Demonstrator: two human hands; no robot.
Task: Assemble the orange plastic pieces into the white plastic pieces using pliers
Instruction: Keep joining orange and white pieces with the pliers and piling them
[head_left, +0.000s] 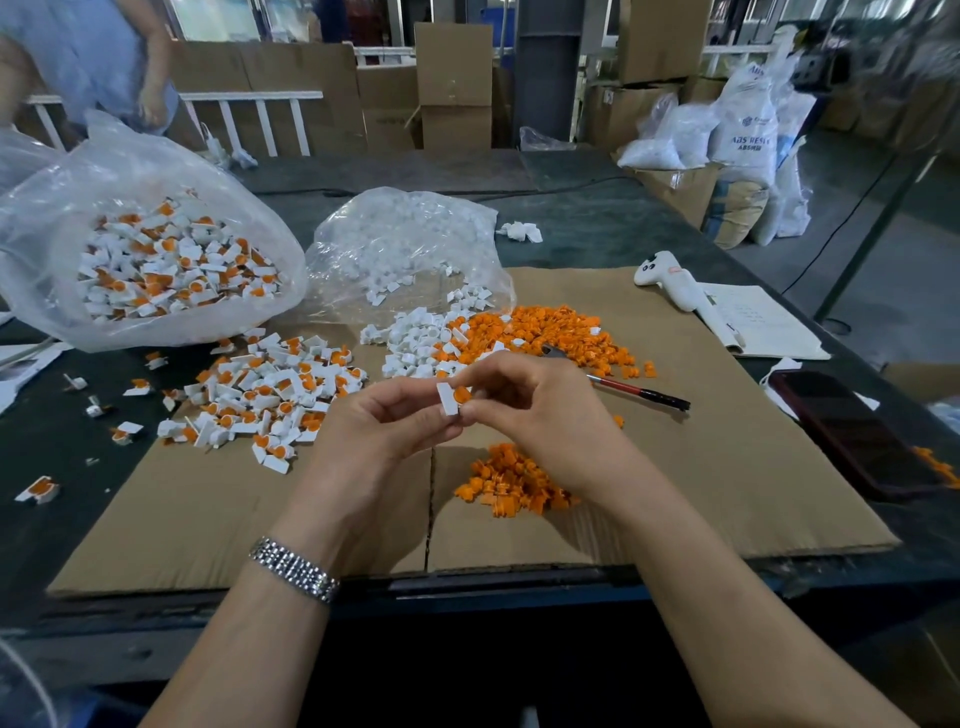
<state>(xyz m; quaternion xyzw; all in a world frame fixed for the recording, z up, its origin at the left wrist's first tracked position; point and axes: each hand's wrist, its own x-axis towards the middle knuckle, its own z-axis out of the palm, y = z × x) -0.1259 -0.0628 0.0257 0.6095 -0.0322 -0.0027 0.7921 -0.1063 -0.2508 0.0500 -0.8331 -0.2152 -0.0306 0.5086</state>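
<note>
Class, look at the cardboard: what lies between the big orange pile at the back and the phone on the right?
In the head view, the pliers lie on the cardboard between the orange pile and the phone.

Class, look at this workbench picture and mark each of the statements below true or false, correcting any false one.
1. Both hands (left hand, right hand) hold one white piece with an orange insert. True.
2. The pliers are gripped in the right hand. False: they lie on the cardboard beside the orange pile.
3. A metal watch sits on the left wrist. True.
4. The large bag on the left holds only orange pieces. False: it holds white pieces fitted with orange.
</note>
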